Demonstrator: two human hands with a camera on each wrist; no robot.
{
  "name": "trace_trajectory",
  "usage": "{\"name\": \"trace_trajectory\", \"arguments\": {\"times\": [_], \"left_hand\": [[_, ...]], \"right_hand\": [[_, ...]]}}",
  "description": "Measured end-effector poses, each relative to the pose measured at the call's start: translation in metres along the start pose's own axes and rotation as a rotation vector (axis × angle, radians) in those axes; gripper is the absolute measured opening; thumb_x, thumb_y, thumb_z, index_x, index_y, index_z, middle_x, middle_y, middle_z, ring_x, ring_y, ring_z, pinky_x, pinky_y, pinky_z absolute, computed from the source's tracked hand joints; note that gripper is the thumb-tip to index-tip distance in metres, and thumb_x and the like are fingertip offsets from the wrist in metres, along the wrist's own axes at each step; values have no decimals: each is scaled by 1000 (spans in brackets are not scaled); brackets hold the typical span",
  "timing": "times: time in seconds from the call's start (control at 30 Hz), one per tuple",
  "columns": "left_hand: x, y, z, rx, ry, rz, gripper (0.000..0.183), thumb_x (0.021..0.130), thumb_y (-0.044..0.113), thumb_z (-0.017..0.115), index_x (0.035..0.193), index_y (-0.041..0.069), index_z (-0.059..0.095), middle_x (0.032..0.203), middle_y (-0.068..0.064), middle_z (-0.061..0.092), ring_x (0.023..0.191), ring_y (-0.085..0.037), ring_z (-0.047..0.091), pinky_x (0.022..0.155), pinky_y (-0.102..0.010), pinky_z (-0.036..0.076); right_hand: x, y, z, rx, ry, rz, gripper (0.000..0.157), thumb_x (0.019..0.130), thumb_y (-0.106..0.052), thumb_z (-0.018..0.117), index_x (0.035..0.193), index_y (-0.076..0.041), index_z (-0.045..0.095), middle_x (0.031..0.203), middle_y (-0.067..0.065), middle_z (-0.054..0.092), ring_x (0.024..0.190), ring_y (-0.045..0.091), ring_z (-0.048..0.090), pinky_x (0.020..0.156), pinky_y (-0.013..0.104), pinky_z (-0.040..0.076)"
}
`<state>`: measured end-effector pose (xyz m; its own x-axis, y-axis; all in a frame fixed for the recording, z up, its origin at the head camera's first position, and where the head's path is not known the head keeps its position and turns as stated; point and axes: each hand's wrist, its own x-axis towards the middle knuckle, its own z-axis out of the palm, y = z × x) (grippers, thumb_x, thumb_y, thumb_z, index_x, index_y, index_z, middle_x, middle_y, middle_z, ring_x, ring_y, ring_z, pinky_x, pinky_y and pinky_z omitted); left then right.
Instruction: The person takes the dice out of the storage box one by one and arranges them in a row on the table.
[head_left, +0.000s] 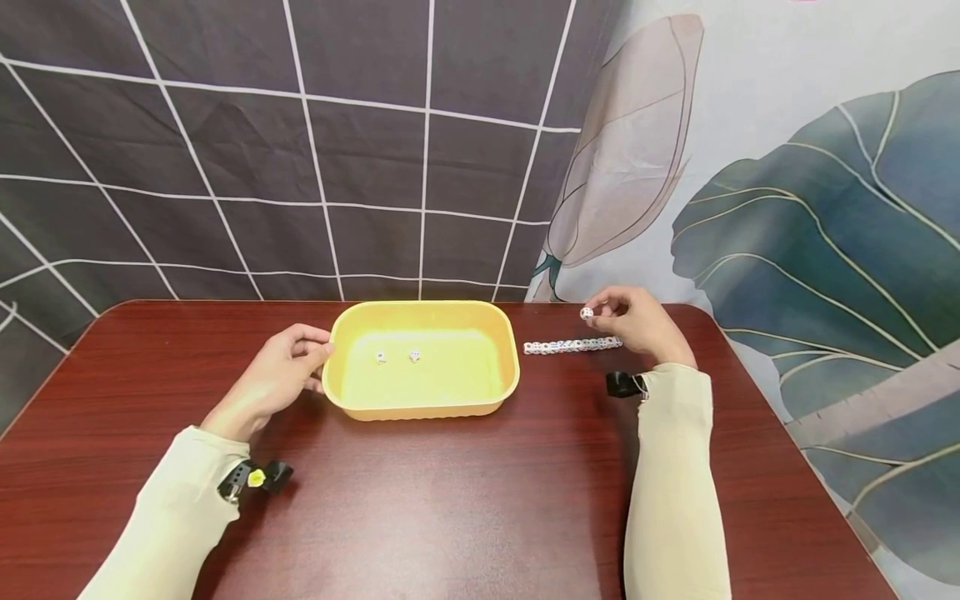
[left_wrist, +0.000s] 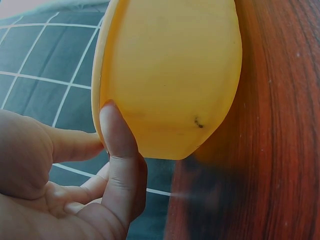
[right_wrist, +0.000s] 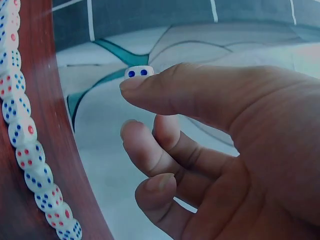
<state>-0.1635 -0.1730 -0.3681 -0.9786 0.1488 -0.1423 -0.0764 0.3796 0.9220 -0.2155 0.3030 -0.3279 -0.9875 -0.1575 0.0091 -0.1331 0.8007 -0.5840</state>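
My left hand [head_left: 281, 371] pinches the left rim of a yellow plastic tub [head_left: 431, 412] between thumb and fingers; the left wrist view shows the grip on the tub's end wall [left_wrist: 175, 75]. Two white dice lie inside: one die [head_left: 381, 357] near the left end, a second die [head_left: 416, 356] to its right. Above the table's far right, my right hand [head_left: 633, 321] pinches a single white die [head_left: 587, 313] at its fingertips. In the right wrist view, two blue pips face out on that die [right_wrist: 139, 73]. Below that hand, a straight row of dice [head_left: 566, 346] lies on the table.
The dark red wooden table [head_left: 420, 508] ends just behind the tub and the row of dice. A dark gridded cloth [head_left: 360, 150] hangs behind it, with a leaf-patterned cloth [head_left: 810, 208] at the right.
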Motion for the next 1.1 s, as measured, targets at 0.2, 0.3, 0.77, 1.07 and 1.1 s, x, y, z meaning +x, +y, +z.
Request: {"name": "trace_trajectory", "arguments": {"times": [0.2,0.3,0.77,1.07,1.1], "left_hand": [[0,-1,0,-3,-5,4,39,107,13,50,136,-12,43,110,-21,63,72,-8,64,66,-25,61],[0,-2,0,-3,-6,4,39,107,13,50,136,-12,43,111,-21,63,72,-8,64,66,-25,61],[0,-2,0,2,2,14,38,107,13,50,135,-12,44,112,-24,63,71,-8,63,66,-24,60],[0,-1,-1,5,4,16,37,107,12,50,135,-12,44,109,-21,63,71,-8,63,66,-24,60],[0,-1,-1,5,5,16,37,107,12,50,135,-12,44,109,-21,63,71,-8,63,66,-24,60]], "right_hand": [[-4,9,-4,4,24,30,16,95,-11,68,110,-8,73,85,6,59,77,17,52,68,27,44],[-5,14,-5,2,36,52,17,95,-13,69,111,-8,73,85,6,60,78,18,51,69,28,44],[-12,38,-5,2,104,165,19,94,-16,71,110,-7,73,78,3,58,75,19,49,64,30,42],[-14,52,-1,7,129,242,20,94,-14,69,112,-5,71,84,7,58,78,23,50,62,29,45],[-14,54,-1,9,131,249,20,94,-13,68,112,-4,71,84,7,58,78,23,50,62,30,45]]}}
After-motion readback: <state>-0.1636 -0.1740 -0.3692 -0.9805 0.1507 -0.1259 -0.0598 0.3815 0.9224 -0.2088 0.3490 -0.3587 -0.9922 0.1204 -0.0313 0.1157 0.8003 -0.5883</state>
